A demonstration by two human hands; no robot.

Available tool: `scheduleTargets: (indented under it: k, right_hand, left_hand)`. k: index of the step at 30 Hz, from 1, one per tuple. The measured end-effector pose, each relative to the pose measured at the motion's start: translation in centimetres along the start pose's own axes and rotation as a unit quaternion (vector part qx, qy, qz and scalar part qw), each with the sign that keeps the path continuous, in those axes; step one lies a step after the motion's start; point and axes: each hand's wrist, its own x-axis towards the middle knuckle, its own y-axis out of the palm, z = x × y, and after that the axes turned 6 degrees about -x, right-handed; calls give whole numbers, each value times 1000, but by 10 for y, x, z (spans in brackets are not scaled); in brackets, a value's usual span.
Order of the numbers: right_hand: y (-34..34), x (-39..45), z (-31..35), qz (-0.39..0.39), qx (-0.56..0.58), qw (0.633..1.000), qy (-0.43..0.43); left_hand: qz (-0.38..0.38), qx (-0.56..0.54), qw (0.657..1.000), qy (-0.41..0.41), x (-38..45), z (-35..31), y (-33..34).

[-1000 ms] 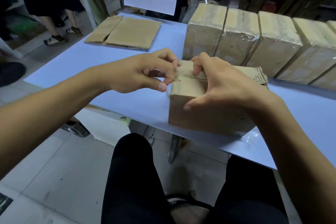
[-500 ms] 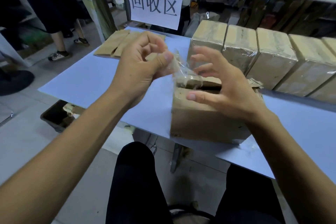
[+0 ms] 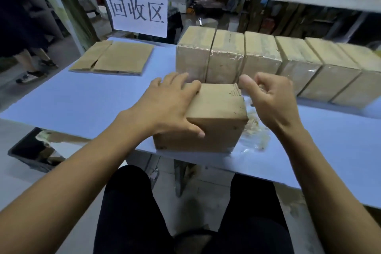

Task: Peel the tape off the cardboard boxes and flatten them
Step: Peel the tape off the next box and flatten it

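One cardboard box (image 3: 214,117) stands at the near edge of the table (image 3: 86,101), directly under the grip of the left hand (image 3: 171,107). That grip is spread: the fingers lie flat over the box's top left edge and the thumb presses against its front face. The right hand (image 3: 272,101) hovers just to the right of the box, beside its upper right corner, with its grip curled: fingers folded in, thumb stuck out towards the box. Whether anything is pinched between them cannot be told. Below that hand, on the table and touching the box's right side, lies a crumpled wad of clear tape (image 3: 255,132).

Beyond both hands stands a row of six taped boxes (image 3: 261,57), side by side and touching, running off to the right. The two leftmost stand just behind the held box. Far to the left of the left hand, well apart from it, lies one flattened box (image 3: 115,59). Above that hangs one paper sign (image 3: 136,6) with three printed characters. A dark bin (image 3: 31,150) sits on the floor under the left forearm.
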Motion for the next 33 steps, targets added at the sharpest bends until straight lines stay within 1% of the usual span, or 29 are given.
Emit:
scheduleTargets:
  k: [1, 3, 6, 7, 8, 9, 10, 11, 12, 13, 15, 16, 18, 20, 21, 23, 26, 27, 28, 29, 30, 32, 33]
  right_hand:
    - [-1, -5, -6, -8, -9, 1000, 12]
    - [0, -13, -17, 14, -13, 999, 37]
    - [-3, -25, -27, 75, 68, 992, 77]
    - [-5, -31, -28, 71, 83, 991, 80]
    - [-6, -34, -31, 37, 80, 992, 93]
    - [-6, -34, -32, -7, 73, 991, 109]
    - [-5, -33, -32, -34, 62, 988, 135]
    - [-5, -31, -29, -36, 63, 985, 159]
    - [-3, -29, -29, -2, 95, 981, 170]
    - [0, -27, -25, 49, 153, 972, 171]
    - [7, -22, -14, 142, 297, 930, 161]
    - [7, -19, -9, 157, 342, 915, 146]
    - [8, -13, 1, 140, 366, 912, 121]
    - [10, -5, 8, 100, 352, 921, 133]
    - [12, -1, 10, 77, 340, 925, 148]
    - [15, 5, 9, 25, 306, 937, 165]
    - [6, 11, -12, -67, 153, 974, 154]
    - [-1, 11, -21, -87, 97, 979, 157]
    - [-7, 10, -30, -90, 47, 981, 166]
    - [-13, 7, -39, -76, 4, 981, 178]
    - [-14, 1, -49, -46, -34, 980, 191]
    - [-7, -14, -62, 53, -116, 971, 204]
    - [1, -23, -67, 112, -162, 959, 206]
  left_hand:
    - [-2, 16, 1000, 10, 5, -3, 2]
    - [6, -12, 1000, 21, 15, -15, 2]
    - [5, -66, 997, 27, 26, -18, -1]
    - [4, -99, 995, 25, 25, -12, -5]
    - [-6, -148, 989, 23, 23, -4, -10]
    - [-23, -209, 977, 20, 19, 6, -16]
    - [-45, -276, 960, 18, 13, 14, -21]
    - [-71, -343, 936, 22, 7, 22, -24]
    - [-96, -402, 910, 30, 1, 27, -25]
    - [-112, -452, 884, 37, -6, 30, -24]
    - [-128, -518, 845, 29, -17, 33, -17]
    - [-132, -543, 829, 22, -21, 34, -11]
    - [-140, -585, 798, 19, -29, 36, 4]
    - [-142, -613, 777, 16, -36, 40, 15]
    - [-138, -618, 773, 16, -38, 42, 20]
    - [-130, -614, 779, 15, -42, 47, 26]
    - [-138, -608, 782, 3, -49, 61, 30]
    - [-145, -611, 779, 0, -50, 66, 29]
    - [-153, -613, 775, 1, -51, 70, 27]
    - [-161, -615, 772, 3, -50, 72, 26]
    - [-171, -614, 771, 2, -48, 73, 26]
    - [-183, -612, 769, 1, -41, 71, 27]
    - [-184, -612, 769, 4, -36, 67, 30]
